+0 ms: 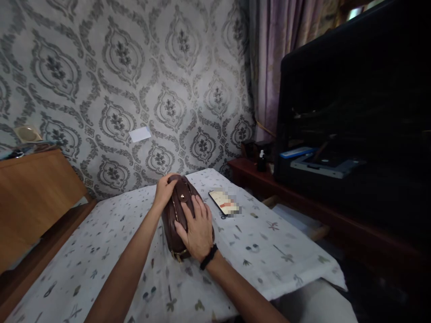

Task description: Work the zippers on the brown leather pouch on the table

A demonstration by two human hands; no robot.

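Observation:
A dark brown leather bag [178, 211] with gold-coloured zippers and a small metal stud lies on the white printed cloth [256, 264]. My left hand [164, 192] grips its far left end, the thumb over the top and the other fingers partly hidden behind the edge. Across the bag's upper face lies my right hand [199, 231], flat with the fingers spread, a black band on its wrist. To the right of the bag, apart from both hands, rests a phone [220, 201] with a lit, partly blurred screen.
A wooden panel [43, 193] stands at the left. On the right are a large dark cabinet-like object [336, 103], a dark red ledge [249, 172] with a small dropper bottle [261, 161], and an open drawer [292, 217]. Patterned wallpaper [188, 103] is behind.

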